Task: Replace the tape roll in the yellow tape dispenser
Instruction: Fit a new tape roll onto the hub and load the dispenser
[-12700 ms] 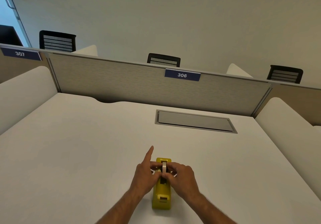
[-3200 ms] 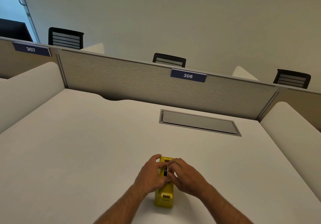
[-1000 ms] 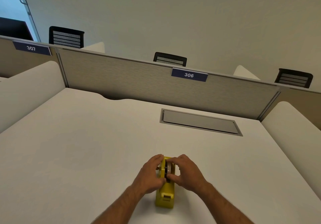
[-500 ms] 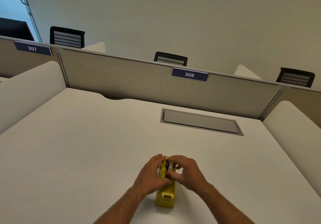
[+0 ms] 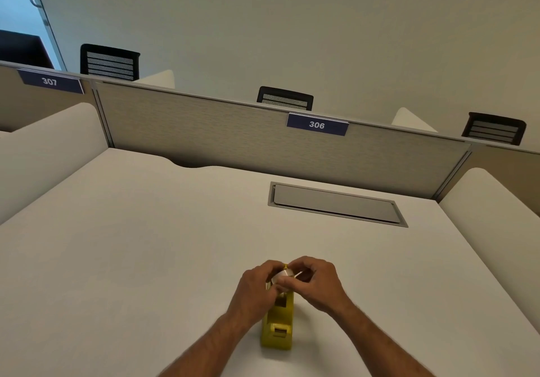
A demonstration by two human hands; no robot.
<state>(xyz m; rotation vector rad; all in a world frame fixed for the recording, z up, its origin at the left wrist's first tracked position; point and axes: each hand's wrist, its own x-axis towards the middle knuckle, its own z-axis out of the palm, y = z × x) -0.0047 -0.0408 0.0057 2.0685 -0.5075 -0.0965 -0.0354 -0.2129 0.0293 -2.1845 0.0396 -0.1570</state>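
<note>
Gripping one tape roll (image 5: 281,278) over one yellow dispenser (image 5: 277,325); two hands' fingers (image 5: 295,284) curled closed.

Left hand (image 5: 255,290) and right hand (image 5: 317,283) meet, fingers curled, forearms converging.

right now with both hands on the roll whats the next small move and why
Probably lower the tape roll straight down into the yellow tape dispenser. Both the left hand and right hand pinch it tilted just above the dispenser's far end, so it looks not yet seated.
</note>
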